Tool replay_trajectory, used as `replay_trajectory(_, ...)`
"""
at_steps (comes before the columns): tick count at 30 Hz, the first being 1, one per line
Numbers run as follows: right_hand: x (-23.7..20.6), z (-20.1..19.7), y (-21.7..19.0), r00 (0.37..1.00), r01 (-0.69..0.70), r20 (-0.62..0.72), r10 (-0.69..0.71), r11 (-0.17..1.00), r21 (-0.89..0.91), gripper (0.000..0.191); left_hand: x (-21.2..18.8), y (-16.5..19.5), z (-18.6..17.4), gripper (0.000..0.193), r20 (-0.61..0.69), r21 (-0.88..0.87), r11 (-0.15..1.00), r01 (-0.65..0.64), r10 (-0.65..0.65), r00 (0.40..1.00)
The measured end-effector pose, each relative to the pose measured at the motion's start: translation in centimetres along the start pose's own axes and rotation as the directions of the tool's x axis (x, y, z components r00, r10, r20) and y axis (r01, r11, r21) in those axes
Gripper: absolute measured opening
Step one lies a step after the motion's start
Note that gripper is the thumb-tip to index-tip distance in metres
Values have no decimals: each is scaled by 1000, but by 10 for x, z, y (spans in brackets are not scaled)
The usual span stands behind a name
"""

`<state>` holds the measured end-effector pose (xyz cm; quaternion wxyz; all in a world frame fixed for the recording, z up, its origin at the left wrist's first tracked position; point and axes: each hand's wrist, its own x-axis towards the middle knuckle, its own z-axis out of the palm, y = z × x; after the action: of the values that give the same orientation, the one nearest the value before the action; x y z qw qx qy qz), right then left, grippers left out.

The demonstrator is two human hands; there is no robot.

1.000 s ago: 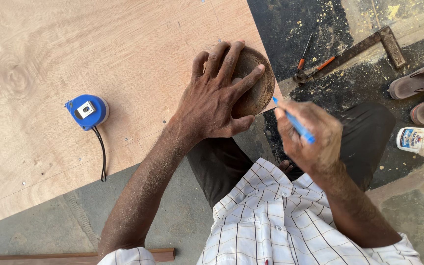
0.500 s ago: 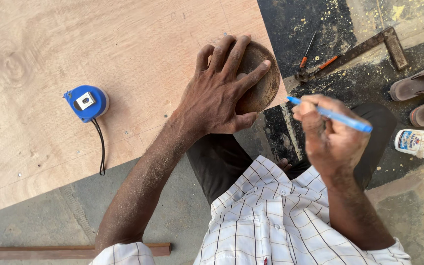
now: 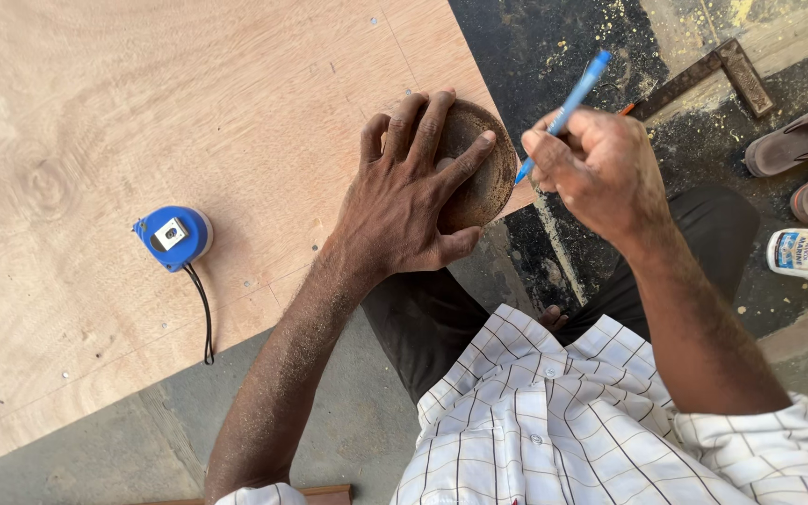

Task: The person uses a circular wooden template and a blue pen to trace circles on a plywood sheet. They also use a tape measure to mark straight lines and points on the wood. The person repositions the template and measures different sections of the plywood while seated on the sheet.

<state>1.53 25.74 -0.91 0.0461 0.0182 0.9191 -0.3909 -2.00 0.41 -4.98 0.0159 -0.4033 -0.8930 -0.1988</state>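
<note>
Raised upright now, right hand [image 3: 600, 168] pinches plastic pen [image 3: 563, 112]; left hand [image 3: 404, 201] spread on rusty disc [image 3: 483, 182].

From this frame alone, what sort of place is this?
Probably a carpentry workshop or site, with work done on the floor: a plywood sheet, a blue tape measure, a metal try square amid sawdust. The right hand holds a blue pen.

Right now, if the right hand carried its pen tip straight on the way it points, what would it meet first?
The right hand angles the blue pen down and left, so it would probably meet the edge of the round brown disc under the left hand; depth is unclear.
</note>
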Motion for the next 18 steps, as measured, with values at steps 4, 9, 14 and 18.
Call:
replay_trajectory(4,26,-3,5,998,64,-15,-66,994,-89,49,-2,0,-1,82,-6,11,1000,4,-4,1000)
replay_trajectory(9,32,1,12,974,209,-92,-208,978,5,43,-3,0,2,85,13,-9,1000,11,-11,1000)
replay_trajectory(14,-21,-15,40,938,178,-344,-44,913,367,33,-2,-1,-8,91,36,-74,996,50,-47,998)
replay_trajectory(18,-66,-29,71,937,97,-331,108,832,546,23,-30,-9,-40,97,-180,-196,961,197,-233,956)
